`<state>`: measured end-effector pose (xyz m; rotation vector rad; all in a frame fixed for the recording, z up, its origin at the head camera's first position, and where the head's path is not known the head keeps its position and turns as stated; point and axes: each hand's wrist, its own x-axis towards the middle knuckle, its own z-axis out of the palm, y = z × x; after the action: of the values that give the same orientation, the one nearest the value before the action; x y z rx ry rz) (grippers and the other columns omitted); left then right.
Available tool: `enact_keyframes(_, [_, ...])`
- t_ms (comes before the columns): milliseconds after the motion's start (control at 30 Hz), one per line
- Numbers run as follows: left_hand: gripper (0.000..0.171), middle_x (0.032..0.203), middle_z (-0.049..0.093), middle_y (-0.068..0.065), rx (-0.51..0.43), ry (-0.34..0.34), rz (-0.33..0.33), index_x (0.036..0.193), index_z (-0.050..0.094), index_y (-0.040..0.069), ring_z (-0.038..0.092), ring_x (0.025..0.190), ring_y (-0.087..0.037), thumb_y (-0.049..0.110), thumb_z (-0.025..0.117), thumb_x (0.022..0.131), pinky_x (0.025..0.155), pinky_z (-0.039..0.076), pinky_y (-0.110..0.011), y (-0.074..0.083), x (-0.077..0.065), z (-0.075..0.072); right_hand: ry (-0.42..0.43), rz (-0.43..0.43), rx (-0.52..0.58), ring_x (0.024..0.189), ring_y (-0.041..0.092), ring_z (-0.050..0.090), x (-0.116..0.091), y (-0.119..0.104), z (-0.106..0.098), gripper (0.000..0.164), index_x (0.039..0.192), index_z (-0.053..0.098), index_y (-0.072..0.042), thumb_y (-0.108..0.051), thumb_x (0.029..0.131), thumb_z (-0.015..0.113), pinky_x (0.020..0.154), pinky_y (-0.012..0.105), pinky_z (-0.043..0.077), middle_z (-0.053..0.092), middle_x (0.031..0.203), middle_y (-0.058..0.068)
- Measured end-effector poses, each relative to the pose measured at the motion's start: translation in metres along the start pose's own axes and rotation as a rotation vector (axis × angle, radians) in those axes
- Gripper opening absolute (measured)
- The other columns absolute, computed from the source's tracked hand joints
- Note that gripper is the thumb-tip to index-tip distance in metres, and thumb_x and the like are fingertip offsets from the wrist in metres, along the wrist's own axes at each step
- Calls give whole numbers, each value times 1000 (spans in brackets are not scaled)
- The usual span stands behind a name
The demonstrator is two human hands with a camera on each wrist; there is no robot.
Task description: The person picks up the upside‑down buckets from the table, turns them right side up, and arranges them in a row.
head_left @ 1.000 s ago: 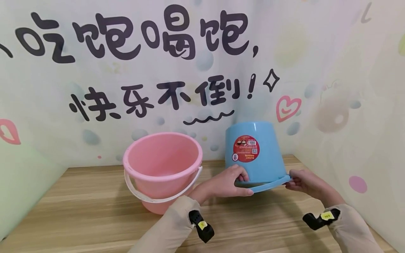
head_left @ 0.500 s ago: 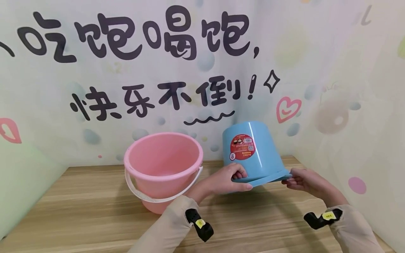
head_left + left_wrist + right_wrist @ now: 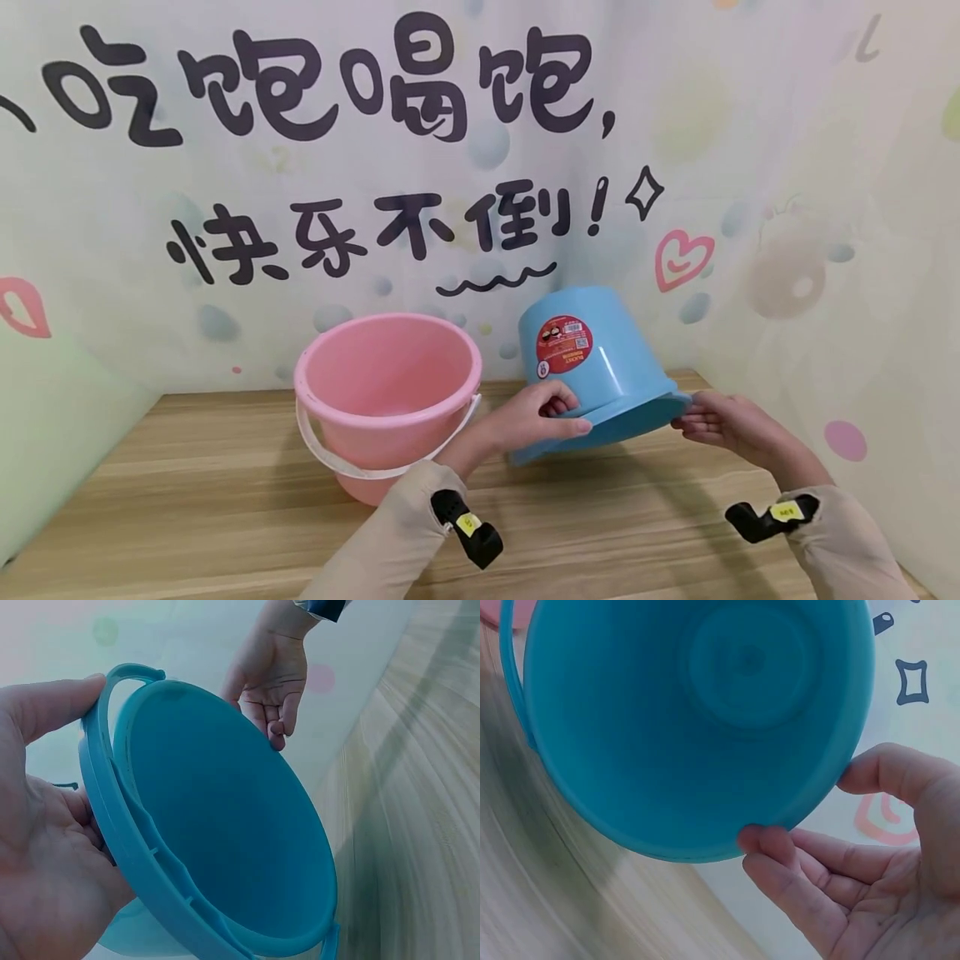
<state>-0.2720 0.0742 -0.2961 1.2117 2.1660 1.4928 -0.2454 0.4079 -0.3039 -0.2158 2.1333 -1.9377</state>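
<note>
As the blue bucket [image 3: 626, 354] tipped further, only part-turned, the left hand [image 3: 531, 418] gripped its handle [image 3: 120, 817] and the right hand [image 3: 726, 422] pinched its rim [image 3: 859, 686].

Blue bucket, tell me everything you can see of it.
The blue bucket looks like smooth, glossy plastic, with a round red label, upside down, on its side and a matching blue handle. It is tilted, base up and mouth angled downward; nothing shows inside. The left hand grips it at the rim and handle, and the right hand pinches the rim elsewhere. The pink bucket stands apart.
</note>
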Motion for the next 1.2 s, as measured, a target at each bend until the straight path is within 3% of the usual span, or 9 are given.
enact_keyframes(500, [26,91,50,-4,-102,41,13,107,50,-2,46,85,-12,16,57,89,70,45,-21,8,-3,-5,-49,-49,-1,79,16,66,-1,-24,-2,35,92,69,-5,-16,100,36,75,30,51,68,88,10])
enact_keyframes(833, [27,89,49,-3,-233,76,35,109,52,-2,46,85,-12,17,54,91,71,44,-22,8,-5,-9,25,-23,-114,76,15,67,0,-44,1,34,89,70,-8,-21,99,41,73,30,51,69,86,8])
enact_keyframes(1100, [30,98,50,-5,-297,143,-24,111,52,-3,45,90,-15,21,52,92,72,44,-24,9,-8,-7,99,3,-207,75,16,67,1,-59,5,32,89,70,-8,-25,98,44,73,31,51,68,84,7])
enact_keyframes(1200, [32,100,50,-8,-365,156,-25,112,51,-6,45,91,-16,21,50,94,71,44,-23,9,-8,-6,112,4,-238,75,17,67,1,-65,5,31,89,70,-8,-25,97,45,72,30,51,68,84,8])
